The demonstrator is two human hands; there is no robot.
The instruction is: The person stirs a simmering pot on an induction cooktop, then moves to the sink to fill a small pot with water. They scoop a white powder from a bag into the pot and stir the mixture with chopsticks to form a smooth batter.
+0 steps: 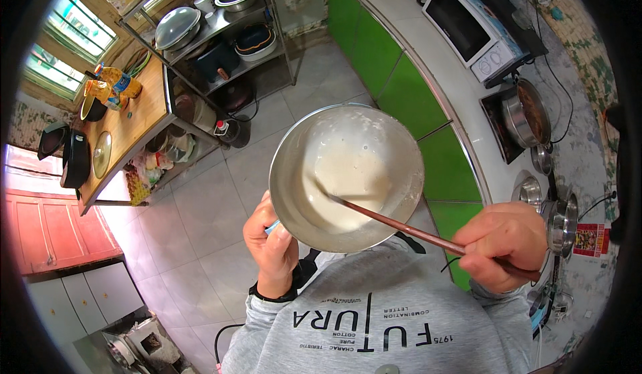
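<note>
A round metal pot point(296, 143) with pale, creamy batter-like liquid point(351, 168) in it is held up in front of my chest. My left hand point(273, 248) grips its side by a light blue handle, most of which the fingers hide. Dark reddish-brown wooden chopsticks or a stick point(401, 228) slant across the pot's rim, the far tip dipping into the liquid. Around the stick's upper end my right hand point(501, 246) is closed, to the right of the pot. Whether it is one stick or two pressed together I cannot tell.
Green cabinets point(406, 93) and a white counter point(441, 48) with a microwave point(466, 33) and a steel pot point(526, 113) run along the right. At left stand a wooden table point(145, 98) with oil bottles point(120, 80) and a metal rack point(220, 28) of bowls. A dark bottle point(233, 132) is on the tiled floor.
</note>
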